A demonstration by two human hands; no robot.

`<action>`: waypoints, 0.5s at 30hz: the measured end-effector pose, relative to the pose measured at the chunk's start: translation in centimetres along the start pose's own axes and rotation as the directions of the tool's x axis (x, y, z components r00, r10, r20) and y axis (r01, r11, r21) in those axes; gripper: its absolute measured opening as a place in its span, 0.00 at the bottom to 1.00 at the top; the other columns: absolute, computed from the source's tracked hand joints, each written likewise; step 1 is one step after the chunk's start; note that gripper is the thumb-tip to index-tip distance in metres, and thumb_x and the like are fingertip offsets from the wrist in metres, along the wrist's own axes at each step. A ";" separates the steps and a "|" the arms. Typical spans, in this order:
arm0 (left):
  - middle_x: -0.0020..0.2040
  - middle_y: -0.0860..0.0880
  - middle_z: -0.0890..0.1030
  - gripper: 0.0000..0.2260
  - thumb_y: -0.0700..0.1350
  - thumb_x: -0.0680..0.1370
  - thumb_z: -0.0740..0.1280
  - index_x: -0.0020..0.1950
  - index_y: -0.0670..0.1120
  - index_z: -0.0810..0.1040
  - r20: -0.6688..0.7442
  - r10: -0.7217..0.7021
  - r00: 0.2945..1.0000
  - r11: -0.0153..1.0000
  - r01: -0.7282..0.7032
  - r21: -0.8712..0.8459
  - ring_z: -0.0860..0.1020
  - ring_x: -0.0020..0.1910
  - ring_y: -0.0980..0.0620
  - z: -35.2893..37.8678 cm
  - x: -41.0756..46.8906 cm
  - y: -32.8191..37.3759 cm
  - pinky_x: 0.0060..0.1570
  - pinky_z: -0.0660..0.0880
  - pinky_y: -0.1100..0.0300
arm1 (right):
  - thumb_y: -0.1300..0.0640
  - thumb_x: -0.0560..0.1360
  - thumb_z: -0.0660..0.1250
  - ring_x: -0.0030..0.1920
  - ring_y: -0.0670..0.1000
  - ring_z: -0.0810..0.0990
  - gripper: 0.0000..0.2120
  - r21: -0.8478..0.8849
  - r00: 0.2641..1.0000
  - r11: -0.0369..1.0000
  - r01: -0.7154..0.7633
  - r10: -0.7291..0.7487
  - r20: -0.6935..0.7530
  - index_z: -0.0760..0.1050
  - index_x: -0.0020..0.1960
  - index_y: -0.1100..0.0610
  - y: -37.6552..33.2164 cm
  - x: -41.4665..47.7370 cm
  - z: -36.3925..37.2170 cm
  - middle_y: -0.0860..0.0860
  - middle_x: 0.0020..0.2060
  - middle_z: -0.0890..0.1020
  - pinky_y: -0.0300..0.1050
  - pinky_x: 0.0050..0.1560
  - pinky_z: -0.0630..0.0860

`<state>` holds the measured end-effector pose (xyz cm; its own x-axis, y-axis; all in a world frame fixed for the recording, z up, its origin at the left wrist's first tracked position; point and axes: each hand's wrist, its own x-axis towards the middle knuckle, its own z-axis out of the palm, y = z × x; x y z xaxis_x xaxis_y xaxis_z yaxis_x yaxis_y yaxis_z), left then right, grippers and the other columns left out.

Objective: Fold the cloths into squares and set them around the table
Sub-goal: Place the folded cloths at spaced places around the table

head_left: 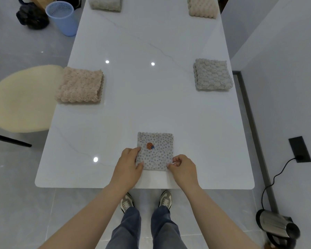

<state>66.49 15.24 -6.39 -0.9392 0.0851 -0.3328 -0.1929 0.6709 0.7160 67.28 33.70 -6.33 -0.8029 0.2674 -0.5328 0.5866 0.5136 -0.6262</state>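
A small spotted cloth [155,153] with an orange patch lies folded square at the near edge of the tabletop [151,105]. Four thick, bumpy cloths lie folded square along the sides: a pink cloth [80,85] left, a grey cloth [212,74] right, a far grey cloth [106,3] and a far beige cloth [202,7].

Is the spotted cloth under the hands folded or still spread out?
Folded. The spotted cloth lies as a small, neat square near the table edge, with the left hand and right hand gripping its near corners.
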 end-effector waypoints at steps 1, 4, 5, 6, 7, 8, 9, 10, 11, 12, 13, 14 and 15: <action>0.59 0.44 0.71 0.22 0.40 0.78 0.65 0.71 0.42 0.66 -0.001 -0.001 1.000 1.000 0.001 0.004 0.71 0.53 0.53 0.0 0.0 0.1 0.56 0.69 0.63 | 0.62 0.74 0.68 0.41 0.48 0.74 0.05 -0.004 1.000 1.000 0.000 0.000 -0.006 0.75 0.49 0.58 0.0 0.0 -0.1 0.46 0.36 0.74 0.29 0.37 0.66; 0.60 0.43 0.71 0.22 0.41 0.78 0.65 0.71 0.42 0.66 0.000 -0.006 1.000 1.000 0.006 0.007 0.71 0.53 0.53 0.0 -0.1 0.3 0.56 0.68 0.64 | 0.62 0.74 0.68 0.41 0.47 0.74 0.06 -0.019 1.000 1.000 0.003 -0.004 -0.018 0.76 0.51 0.59 0.1 0.0 -0.3 0.46 0.36 0.73 0.29 0.36 0.65; 0.60 0.43 0.71 0.22 0.41 0.78 0.64 0.71 0.43 0.66 0.001 -0.012 1.000 1.000 0.012 0.004 0.71 0.52 0.54 -0.1 -0.2 0.4 0.55 0.68 0.65 | 0.62 0.74 0.68 0.41 0.47 0.73 0.07 -0.021 1.000 1.000 0.004 -0.005 -0.020 0.76 0.52 0.59 0.1 0.0 -0.4 0.45 0.36 0.73 0.29 0.36 0.65; 0.60 0.44 0.71 0.22 0.41 0.78 0.64 0.71 0.43 0.65 -0.002 -0.023 1.000 1.000 0.023 -0.002 0.71 0.52 0.54 -0.2 -0.2 0.5 0.54 0.67 0.65 | 0.62 0.74 0.68 0.41 0.47 0.73 0.07 -0.023 1.000 1.000 0.005 -0.006 -0.023 0.76 0.52 0.59 0.1 0.0 -0.5 0.45 0.35 0.73 0.29 0.36 0.65; 0.61 0.44 0.71 0.22 0.42 0.78 0.64 0.71 0.43 0.65 -0.011 -0.040 0.999 0.999 0.040 -0.009 0.71 0.51 0.55 -0.4 -0.3 0.6 0.54 0.67 0.66 | 0.62 0.74 0.68 0.41 0.47 0.73 0.08 -0.025 1.000 1.000 0.007 -0.007 -0.027 0.76 0.52 0.59 0.1 -0.1 -0.7 0.45 0.35 0.73 0.29 0.36 0.65; 0.61 0.44 0.71 0.22 0.42 0.78 0.64 0.71 0.43 0.65 -0.027 -0.063 0.998 0.998 0.062 -0.018 0.71 0.51 0.55 -0.5 -0.4 0.7 0.53 0.67 0.66 | 0.62 0.74 0.68 0.41 0.47 0.73 0.08 -0.023 1.000 1.000 0.007 -0.008 -0.030 0.76 0.53 0.59 0.1 -0.2 -0.8 0.46 0.35 0.73 0.29 0.37 0.65; 0.62 0.45 0.71 0.22 0.42 0.78 0.64 0.71 0.43 0.65 -0.047 -0.086 0.995 0.996 0.085 -0.024 0.71 0.51 0.55 -0.7 -0.4 0.8 0.53 0.67 0.66 | 0.61 0.74 0.68 0.41 0.47 0.74 0.08 -0.020 0.999 1.000 0.007 -0.008 -0.031 0.76 0.53 0.59 0.1 -0.3 -0.9 0.46 0.35 0.73 0.30 0.37 0.66; 0.62 0.45 0.70 0.22 0.43 0.78 0.64 0.72 0.43 0.65 -0.065 -0.105 0.992 0.994 0.103 -0.029 0.71 0.52 0.55 -0.9 -0.5 0.9 0.53 0.67 0.65 | 0.61 0.74 0.68 0.41 0.47 0.74 0.08 -0.014 0.999 1.000 0.006 -0.007 -0.032 0.76 0.53 0.59 0.0 -0.4 -1.1 0.46 0.35 0.74 0.31 0.37 0.66; 0.63 0.45 0.70 0.22 0.43 0.78 0.64 0.71 0.43 0.65 -0.080 -0.117 0.990 0.993 0.114 -0.035 0.71 0.52 0.55 -1.2 -0.5 1.1 0.53 0.67 0.65 | 0.61 0.74 0.68 0.41 0.47 0.74 0.08 -0.006 0.999 1.000 0.006 -0.006 -0.035 0.76 0.53 0.58 -0.2 -0.6 -1.3 0.46 0.36 0.74 0.31 0.38 0.67; 0.63 0.45 0.71 0.22 0.43 0.78 0.64 0.71 0.43 0.65 -0.091 -0.123 0.988 0.992 0.119 -0.043 0.71 0.52 0.55 -1.4 -0.7 1.2 0.52 0.67 0.65 | 0.61 0.74 0.68 0.41 0.47 0.74 0.08 0.000 0.999 1.000 0.010 -0.010 -0.039 0.76 0.53 0.58 -0.4 -0.8 -1.4 0.46 0.36 0.74 0.31 0.38 0.67; 0.62 0.45 0.71 0.22 0.42 0.78 0.64 0.71 0.43 0.66 -0.103 -0.123 0.987 0.992 0.119 -0.052 0.72 0.52 0.55 -1.6 -0.8 1.3 0.52 0.67 0.65 | 0.61 0.74 0.68 0.40 0.47 0.74 0.08 0.007 0.999 1.000 0.018 -0.018 -0.042 0.76 0.53 0.58 -0.6 -0.9 -1.6 0.46 0.36 0.75 0.31 0.38 0.67; 0.61 0.46 0.72 0.21 0.42 0.78 0.65 0.70 0.43 0.67 -0.113 -0.122 0.986 0.991 0.116 -0.062 0.72 0.52 0.55 -1.8 -1.0 1.4 0.51 0.67 0.65 | 0.61 0.74 0.68 0.40 0.46 0.74 0.08 0.015 0.999 1.000 0.027 -0.026 -0.043 0.76 0.53 0.58 -0.9 -1.2 -1.8 0.47 0.36 0.75 0.32 0.38 0.67; 0.60 0.46 0.73 0.20 0.42 0.77 0.65 0.69 0.44 0.68 -0.121 -0.119 0.986 0.991 0.111 -0.072 0.73 0.52 0.55 -2.0 -1.3 1.6 0.51 0.67 0.65 | 0.61 0.74 0.68 0.40 0.46 0.74 0.08 0.028 0.999 0.999 0.035 -0.034 -0.043 0.76 0.53 0.57 -1.2 -1.4 -2.0 0.47 0.37 0.76 0.32 0.38 0.68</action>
<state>66.80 14.73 -3.59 -0.9370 -0.0850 -0.3387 -0.3157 0.6210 0.7174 67.46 34.36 -3.66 -0.8262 0.2842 -0.4865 0.5607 0.4998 -0.6602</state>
